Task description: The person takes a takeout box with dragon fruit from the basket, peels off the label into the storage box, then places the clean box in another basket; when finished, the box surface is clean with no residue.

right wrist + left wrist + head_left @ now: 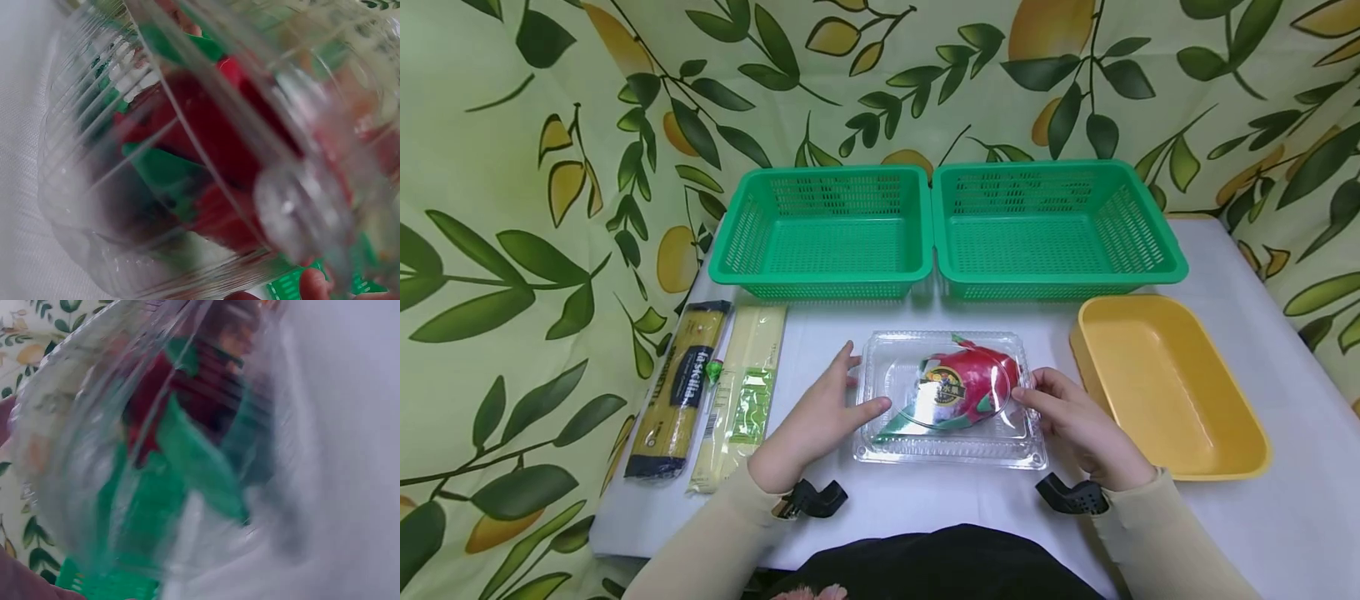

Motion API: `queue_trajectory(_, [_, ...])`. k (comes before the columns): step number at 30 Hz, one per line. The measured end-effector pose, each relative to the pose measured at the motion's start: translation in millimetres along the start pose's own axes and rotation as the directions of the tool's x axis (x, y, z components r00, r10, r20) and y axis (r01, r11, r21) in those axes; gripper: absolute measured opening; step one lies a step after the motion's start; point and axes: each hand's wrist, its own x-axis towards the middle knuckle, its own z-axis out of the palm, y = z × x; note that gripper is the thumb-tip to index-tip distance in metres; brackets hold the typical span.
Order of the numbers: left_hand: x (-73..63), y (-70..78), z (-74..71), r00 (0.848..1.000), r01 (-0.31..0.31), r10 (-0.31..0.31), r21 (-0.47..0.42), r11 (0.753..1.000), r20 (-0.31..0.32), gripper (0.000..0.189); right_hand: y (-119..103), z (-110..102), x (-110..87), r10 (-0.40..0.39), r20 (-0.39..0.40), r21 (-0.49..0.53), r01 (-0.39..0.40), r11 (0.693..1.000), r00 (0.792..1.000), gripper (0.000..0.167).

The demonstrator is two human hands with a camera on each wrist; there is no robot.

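Note:
A clear plastic clamshell box [880, 383] with its lid closed lies in the middle of the table in the head view. Inside it a red dragon fruit [992, 375] with green scales shows through the lid, which bears a round label. My left hand [812, 425] is at the box's left side, thumb stretched over the lid and fingers spread along the edge. On the other side, my right hand [1075, 421] pinches the right rim, thumb on top. Both wrist views are blurred, with the dragon fruit [194, 444] close behind ribbed plastic.
Two green baskets [820, 279] [1060, 279] stand side by side at the back. A yellow tub [1247, 417] is at the right. To the left lie a pack of spaghetti [662, 417] and a pale noodle pack [752, 400], with a small green-wrapped lollipop [713, 369] between them.

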Motion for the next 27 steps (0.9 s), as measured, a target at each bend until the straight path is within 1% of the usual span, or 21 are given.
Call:
queue_trajectory(2, [1.2,-1.6,8.3,1.000,0.000,0.000,-0.028,1.000,0.016,0.121,0,0,-0.2,-0.003,-0.001,0.002,0.003,1.000,1.000,0.033])
queue_trajectory(4, [0.9,-2.1,14.2,1.000,-0.005,0.006,-0.044,0.999,0.018,0.126,0,0,-0.2,0.000,-0.002,0.000,0.000,1.000,1.000,0.033])
queue_trajectory(6, [0.2,-2.5,18.5,1.000,-0.010,0.011,-0.070,0.997,0.016,0.130,1,1,-0.2,0.006,-0.006,-0.004,-0.006,1.000,1.000,0.035])
queue_trajectory(8, [-0.3,-3.4,21.5,1.000,-0.018,0.019,-0.114,0.993,0.009,0.131,1,1,-0.3,0.010,-0.007,-0.006,-0.010,1.000,1.000,0.038])
queue_trajectory(11, [-1.2,-5.0,24.8,0.999,-0.034,0.034,-0.190,0.981,0.001,0.132,2,1,-0.8,0.014,-0.013,-0.010,-0.014,1.000,1.000,0.044])
queue_trajectory(14, [-2.0,-5.8,26.9,0.999,-0.038,0.038,-0.245,0.969,-0.006,0.133,3,1,-1.2,0.012,-0.015,-0.014,-0.012,1.000,1.000,0.048])
queue_trajectory(18, [-2.3,-5.8,28.2,0.999,-0.036,0.033,-0.280,0.959,-0.016,0.133,0,2,-1.1,0.003,-0.029,-0.023,-0.003,1.000,1.000,0.053])
queue_trajectory(21, [-2.3,-5.8,28.6,0.999,-0.036,0.033,-0.286,0.958,-0.017,0.132,-4,3,-2.6,-0.011,-0.048,-0.032,0.010,0.999,0.999,0.064])
queue_trajectory(23, [-2.3,-5.8,28.8,0.999,-0.033,0.030,-0.285,0.958,-0.015,0.131,-8,4,-5.5,-0.033,-0.071,-0.052,0.029,0.998,0.997,0.074])
queue_trajectory(25, [-2.4,-5.8,29.1,1.000,-0.029,0.026,-0.287,0.957,-0.014,0.131,-12,5,-9.9,-0.059,-0.123,-0.074,0.050,0.996,0.991,0.080])
queue_trajectory(27, [-2.4,-5.4,29.1,1.000,-0.030,0.028,-0.289,0.957,-0.014,0.132,-16,8,-14.9,-0.110,-0.206,-0.116,0.088,0.989,0.972,0.078])
